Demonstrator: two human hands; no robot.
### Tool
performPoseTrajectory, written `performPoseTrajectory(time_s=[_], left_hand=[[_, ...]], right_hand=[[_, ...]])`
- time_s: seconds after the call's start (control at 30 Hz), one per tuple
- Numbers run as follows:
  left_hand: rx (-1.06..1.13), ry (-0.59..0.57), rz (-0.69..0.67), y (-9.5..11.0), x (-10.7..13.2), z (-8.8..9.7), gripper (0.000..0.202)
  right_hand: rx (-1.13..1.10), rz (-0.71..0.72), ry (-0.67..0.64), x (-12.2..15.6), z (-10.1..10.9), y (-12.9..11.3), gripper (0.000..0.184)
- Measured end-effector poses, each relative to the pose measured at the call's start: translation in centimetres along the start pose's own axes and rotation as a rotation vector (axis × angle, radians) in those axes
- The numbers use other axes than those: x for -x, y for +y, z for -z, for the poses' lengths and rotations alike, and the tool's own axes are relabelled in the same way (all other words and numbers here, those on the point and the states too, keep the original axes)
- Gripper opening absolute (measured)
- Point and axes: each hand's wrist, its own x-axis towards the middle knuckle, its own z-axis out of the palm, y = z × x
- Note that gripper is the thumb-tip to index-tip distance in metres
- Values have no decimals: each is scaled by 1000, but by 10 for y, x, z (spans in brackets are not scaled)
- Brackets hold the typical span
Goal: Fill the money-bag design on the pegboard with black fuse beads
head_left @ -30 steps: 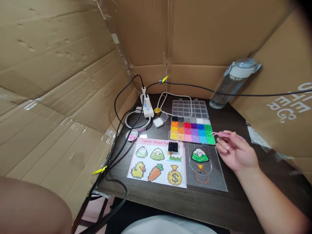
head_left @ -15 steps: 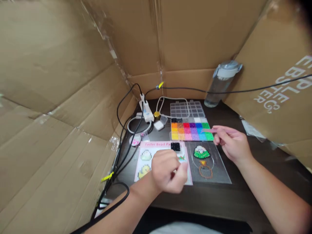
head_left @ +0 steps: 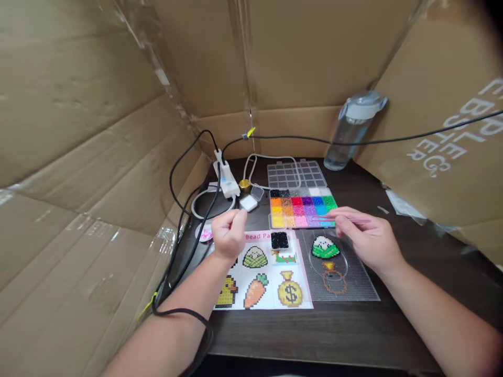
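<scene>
My right hand [head_left: 363, 235] pinches pink tweezers [head_left: 353, 219]. Their tips point left, over the purple and blue cells of the bead box [head_left: 301, 226]. My left hand [head_left: 229, 234] is curled into a fist above the top left part of the pattern sheet [head_left: 271, 299], and no object shows in it. On the clear pegboard [head_left: 363, 285] lie a green and white rice-ball bead figure [head_left: 325, 247] and, below it, a brown bead outline [head_left: 335, 283] with a yellow top. A small tray of black beads [head_left: 280, 240] sits on the sheet's upper edge.
Behind the bead box lies its open lid [head_left: 294, 175]. A water bottle [head_left: 351, 131] stands at the back right. To the left are a power strip [head_left: 227, 178], black cables and a small white box [head_left: 248, 203]. Cardboard walls [head_left: 291, 57] surround the table.
My left fist has moved left and up, uncovering the carrot and money-bag pictures. My right hand has shifted slightly left with the tweezers, whose tips moved left over the bead cells. The view shifted a little.
</scene>
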Motion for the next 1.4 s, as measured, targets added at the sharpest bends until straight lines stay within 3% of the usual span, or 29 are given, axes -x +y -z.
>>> performPoseTrajectory(time_s=[0.17,0.33,0.4,0.53,0.77,0.97,1.1,1.23,1.4], left_hand=[[266,-21,282,-14,-3,-12,49],[469,26,375,-6,-5,-17,51],[507,37,393,-3,-6,-17,52],[498,38,410,-3,-7,-17,52],[243,53,346,-13,-5,-19,47],[473,-7,464,-2,-13,-20,48],[528,-78,471,4,-15,-19,47],[542,-123,480,4,-14,-19,42],[546,-213,502,4,-9,-22,46]], right_hand=[[173,146,-66,-5,-16,-22,10],[272,326,-285,-19,-36,-45,12],[266,372,-309,-19,-40,-48,12],[314,337,-202,-6,-37,-44,11],[294,206,12,4,-29,-27,5],[302,225,159,-9,-9,-18,6],[309,247,269,-17,3,-15,8],[345,287,233,-17,5,-16,13],[392,468,177,-9,1,-15,15]])
